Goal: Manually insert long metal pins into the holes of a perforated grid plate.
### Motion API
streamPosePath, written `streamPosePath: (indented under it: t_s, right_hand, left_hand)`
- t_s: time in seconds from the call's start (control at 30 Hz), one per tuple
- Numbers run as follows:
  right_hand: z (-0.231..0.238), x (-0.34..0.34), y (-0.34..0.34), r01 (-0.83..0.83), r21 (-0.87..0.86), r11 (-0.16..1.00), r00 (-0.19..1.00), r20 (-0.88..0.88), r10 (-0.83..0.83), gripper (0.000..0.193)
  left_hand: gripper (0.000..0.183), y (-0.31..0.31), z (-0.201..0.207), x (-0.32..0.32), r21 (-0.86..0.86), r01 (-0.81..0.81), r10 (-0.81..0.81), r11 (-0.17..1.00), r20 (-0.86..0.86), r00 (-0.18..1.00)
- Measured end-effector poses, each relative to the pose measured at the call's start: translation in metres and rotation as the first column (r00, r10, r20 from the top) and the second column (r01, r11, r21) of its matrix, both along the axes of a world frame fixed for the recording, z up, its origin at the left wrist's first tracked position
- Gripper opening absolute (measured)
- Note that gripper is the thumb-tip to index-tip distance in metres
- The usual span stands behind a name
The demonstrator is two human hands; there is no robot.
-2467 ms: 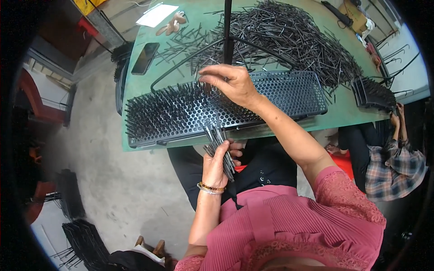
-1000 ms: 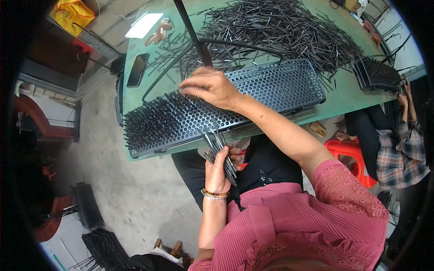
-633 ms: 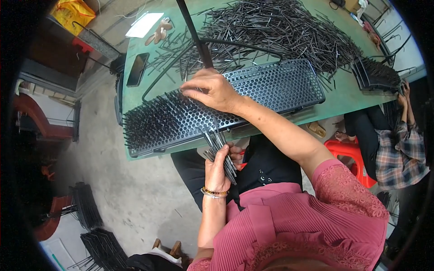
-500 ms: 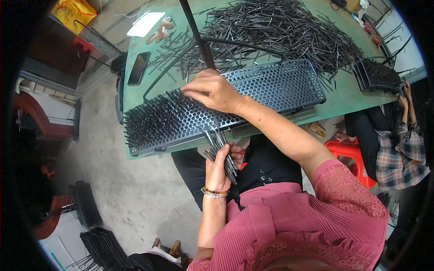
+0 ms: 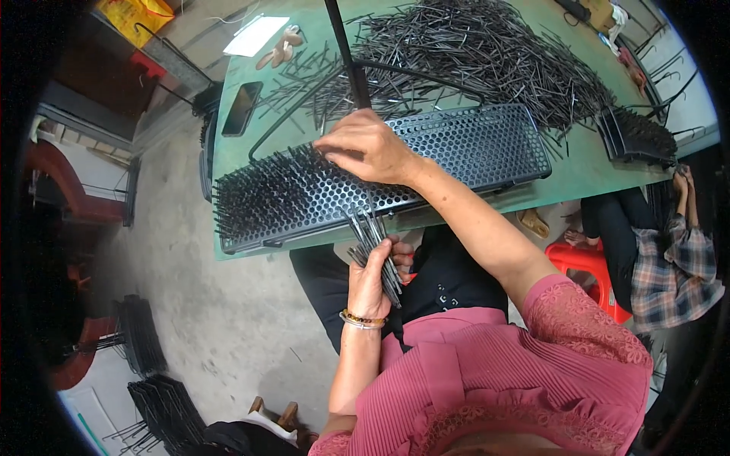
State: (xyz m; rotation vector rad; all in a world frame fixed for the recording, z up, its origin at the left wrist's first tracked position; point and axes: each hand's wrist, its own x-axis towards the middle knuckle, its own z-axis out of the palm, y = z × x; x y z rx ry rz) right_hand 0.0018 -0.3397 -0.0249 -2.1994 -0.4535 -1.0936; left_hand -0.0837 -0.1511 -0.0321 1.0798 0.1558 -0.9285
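Observation:
My left hand (image 5: 374, 267) is wrapped around a bundle of thin black sticks (image 5: 371, 232), held upright just off the near edge of the table. Over the long dark tray (image 5: 456, 144), which is full of round holes, my right hand (image 5: 363, 148) is closed in a pinch. Its fingertips meet the top of a thin black stick at the edge of the filled section. Many standing black sticks (image 5: 266, 190) fill the tray's left part; the holes to the right are bare. My right hand hides some holes beneath it.
A big heap of loose black sticks (image 5: 471, 61) covers the far side of the green table (image 5: 563, 178). A black metal stand (image 5: 346, 57) rises behind the tray. A phone (image 5: 242, 109) and white paper (image 5: 257, 36) lie at left. Another person (image 5: 669, 258) sits at right, near a red stool (image 5: 582, 262).
The whole view has shifted slightly. My right hand stays at the edge of the standing sticks, and my left hand keeps its bundle in nearly the same place.

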Motion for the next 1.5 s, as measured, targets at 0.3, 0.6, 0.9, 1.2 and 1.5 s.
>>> streamPosePath:
  t_s: [0.3, 0.6, 0.9, 1.2, 1.5]
  right_hand:
    - [0.003, -0.004, -0.004, 0.049, -0.057, 0.997, 0.999, 0.0, -0.05, 0.017]
    - [0.007, -0.003, -0.004, -0.015, -0.166, 0.986, 1.0, 0.024, 0.019, 0.012]
    - [0.005, 0.004, 0.006, 0.074, -0.169, 0.983, 0.995, 0.072, -0.062, 0.016]
    - [0.028, -0.04, 0.007, 0.113, 0.307, 0.945, 0.971, -0.236, -0.039, 0.013]
    - [0.022, -0.079, 0.006, 0.126, 0.58, 0.804, 0.545, -0.718, 0.433, 0.022]
  left_hand:
    - [0.025, 0.003, 0.0, 0.0, -0.007, -0.01, 0.01, 1.0, 0.013, 1.0]
    - [0.024, 0.002, 0.0, 0.0, -0.006, -0.021, 0.021, 1.0, 0.006, 1.0]
    - [0.025, -0.002, -0.001, 0.007, -0.019, -0.017, 0.017, 1.0, 0.028, 0.999]
    - [0.022, -0.001, 0.003, 0.008, -0.038, -0.058, 0.062, 0.998, 0.121, 0.991]
    - [0.028, -0.011, 0.005, 0.01, -0.078, 0.095, -0.081, 0.992, 0.171, 0.982]
